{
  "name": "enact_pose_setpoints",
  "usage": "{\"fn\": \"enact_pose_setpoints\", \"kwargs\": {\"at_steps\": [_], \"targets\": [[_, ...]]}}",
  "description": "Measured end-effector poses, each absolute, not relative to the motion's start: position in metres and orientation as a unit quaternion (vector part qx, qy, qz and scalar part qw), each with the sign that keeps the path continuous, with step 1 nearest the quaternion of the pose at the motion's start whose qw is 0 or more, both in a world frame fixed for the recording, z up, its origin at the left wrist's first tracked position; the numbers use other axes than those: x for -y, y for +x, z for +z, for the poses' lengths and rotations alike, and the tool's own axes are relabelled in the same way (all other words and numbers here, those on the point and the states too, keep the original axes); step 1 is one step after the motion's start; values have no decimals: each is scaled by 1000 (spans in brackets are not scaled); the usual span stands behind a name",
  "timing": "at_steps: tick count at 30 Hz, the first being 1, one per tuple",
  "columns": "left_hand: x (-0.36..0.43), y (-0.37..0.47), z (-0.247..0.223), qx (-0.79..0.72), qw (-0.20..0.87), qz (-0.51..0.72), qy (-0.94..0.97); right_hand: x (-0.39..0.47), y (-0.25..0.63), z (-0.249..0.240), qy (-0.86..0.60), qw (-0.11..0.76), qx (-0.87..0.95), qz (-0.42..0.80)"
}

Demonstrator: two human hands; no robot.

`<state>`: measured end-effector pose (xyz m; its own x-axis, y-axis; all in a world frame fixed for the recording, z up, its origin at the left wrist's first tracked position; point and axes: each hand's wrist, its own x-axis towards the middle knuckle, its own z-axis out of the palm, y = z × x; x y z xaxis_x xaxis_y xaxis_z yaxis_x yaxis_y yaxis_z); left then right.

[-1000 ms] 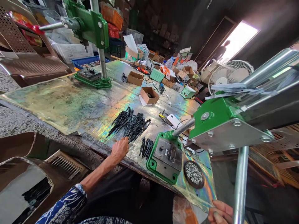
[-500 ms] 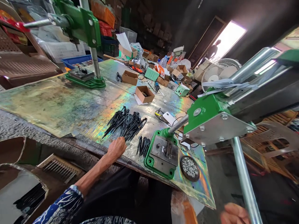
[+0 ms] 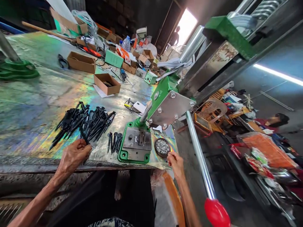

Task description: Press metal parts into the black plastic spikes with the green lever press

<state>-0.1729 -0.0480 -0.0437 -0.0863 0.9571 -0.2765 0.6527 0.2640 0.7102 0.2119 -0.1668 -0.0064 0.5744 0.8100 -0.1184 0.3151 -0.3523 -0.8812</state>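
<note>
A worker's left hand (image 3: 74,154) pinches a slim black pointed piece (image 3: 83,135) between thumb and fingers, at the 6 o'clock edge of a large loose heap of black pointed pieces (image 3: 82,123) on a worn, iridescent-sheened bench (image 3: 47,104). The right hand (image 3: 176,161), fingers bent, has its fingertips at the 4 o'clock rim of a round dark dish of small silvery metal parts (image 3: 162,147); whether it grips a part cannot be told.

The dish sits at 3 o'clock from the green cast-metal press base with a steel plate (image 3: 136,142). Just beside the base at 9 o'clock lies a small bunch of black pointed pieces (image 3: 115,142), with the large heap farther out, between 9 and 10 o'clock. A steel lever (image 3: 200,154) slants down to a red rounded knob (image 3: 217,212) at 4 o'clock, touched by neither hand. An open brown cardboard box (image 3: 107,84) stands at 11 o'clock, a second green press base (image 3: 19,70) well apart at 10. Beyond the lever, at 2 o'clock, another person (image 3: 276,121) appears among cluttered goods.
</note>
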Motion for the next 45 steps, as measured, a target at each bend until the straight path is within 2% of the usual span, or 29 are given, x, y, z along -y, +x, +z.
{"fn": "enact_pose_setpoints", "kwargs": {"at_steps": [3,5,11,17,22,34,41,45], "targets": [[57,-166,-35,-645,503,330,472,155,228,-42,-821,348,398,213],[63,-162,-31,-616,544,363,438,150,232,-52,-845,284,419,171],[74,-157,-30,-551,573,429,430,138,232,-61,-884,129,440,96],[80,-148,-22,-511,605,478,379,134,233,-70,-879,76,466,64],[82,-143,-13,-491,636,487,342,138,238,-78,-868,105,483,49],[85,-135,-4,-447,720,457,269,144,253,-93,-835,254,484,67],[89,-124,0,-427,737,448,271,142,243,-75,-816,348,444,129],[92,-116,2,-401,755,441,273,140,222,-53,-779,418,415,214]]}}
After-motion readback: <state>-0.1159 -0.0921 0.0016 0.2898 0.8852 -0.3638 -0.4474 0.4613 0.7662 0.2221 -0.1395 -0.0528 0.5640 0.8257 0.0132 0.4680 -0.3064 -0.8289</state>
